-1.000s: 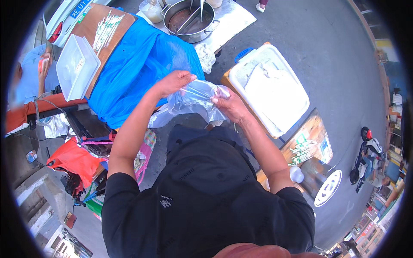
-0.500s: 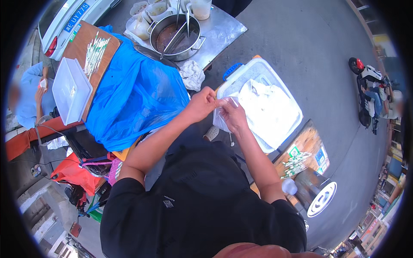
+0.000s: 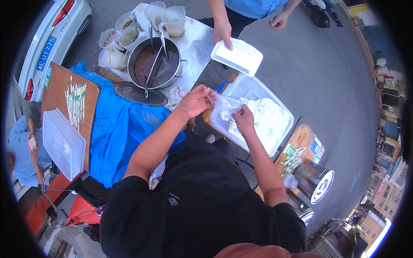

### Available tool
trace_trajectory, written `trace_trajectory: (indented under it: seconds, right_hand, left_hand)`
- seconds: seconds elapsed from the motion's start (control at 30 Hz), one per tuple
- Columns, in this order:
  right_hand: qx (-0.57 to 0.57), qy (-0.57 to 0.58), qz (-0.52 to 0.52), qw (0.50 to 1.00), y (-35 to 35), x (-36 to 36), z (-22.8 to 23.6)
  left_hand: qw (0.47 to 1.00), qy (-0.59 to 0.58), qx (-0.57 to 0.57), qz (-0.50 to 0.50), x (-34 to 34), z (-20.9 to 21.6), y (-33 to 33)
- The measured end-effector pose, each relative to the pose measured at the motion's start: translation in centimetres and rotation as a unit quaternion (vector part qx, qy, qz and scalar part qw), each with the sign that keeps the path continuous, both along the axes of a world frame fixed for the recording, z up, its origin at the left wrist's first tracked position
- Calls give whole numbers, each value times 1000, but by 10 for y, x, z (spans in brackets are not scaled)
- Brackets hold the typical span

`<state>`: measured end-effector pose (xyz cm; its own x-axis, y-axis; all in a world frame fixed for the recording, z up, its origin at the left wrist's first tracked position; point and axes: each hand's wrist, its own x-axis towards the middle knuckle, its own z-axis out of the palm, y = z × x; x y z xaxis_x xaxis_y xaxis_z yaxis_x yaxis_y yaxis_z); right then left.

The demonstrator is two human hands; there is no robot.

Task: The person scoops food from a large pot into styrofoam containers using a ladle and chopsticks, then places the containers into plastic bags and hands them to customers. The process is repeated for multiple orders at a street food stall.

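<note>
One thin, crumpled clear plastic bag [image 3: 226, 104] pinched between left hand [image 3: 195, 101] and right hand [image 3: 244, 119]

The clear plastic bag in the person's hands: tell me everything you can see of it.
The clear plastic bag is thin, see-through film, crumpled and slack, with nothing visible inside it. It is held in the air between both hands: the left hand pinches its upper left end, and the right hand grips its lower right part. It hangs over the near corner of the white plastic bin, above the pale heap in that bin. Whether its mouth is open cannot be told.
</note>
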<state>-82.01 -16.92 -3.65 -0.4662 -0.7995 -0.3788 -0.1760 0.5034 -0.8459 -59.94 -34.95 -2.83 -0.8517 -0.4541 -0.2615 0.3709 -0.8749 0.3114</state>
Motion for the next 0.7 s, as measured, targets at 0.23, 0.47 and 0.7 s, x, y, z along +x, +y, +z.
trace_trajectory:
  seconds: [0.23, 0.47, 0.7]
  right_hand:
    - [-35, 297, 15, 954, 19, -8, 69]
    - [6, 70, 23, 997, 8, -16, 31]
    - [-71, -571, -187, 796, 71, -73, -5]
  left_hand:
    - [991, -101, -32, -75, -29, -17, -3]
    - [663, -315, -653, -187, -67, 52, 15]
    - [922, -360, -89, -110, -52, -19, 9]
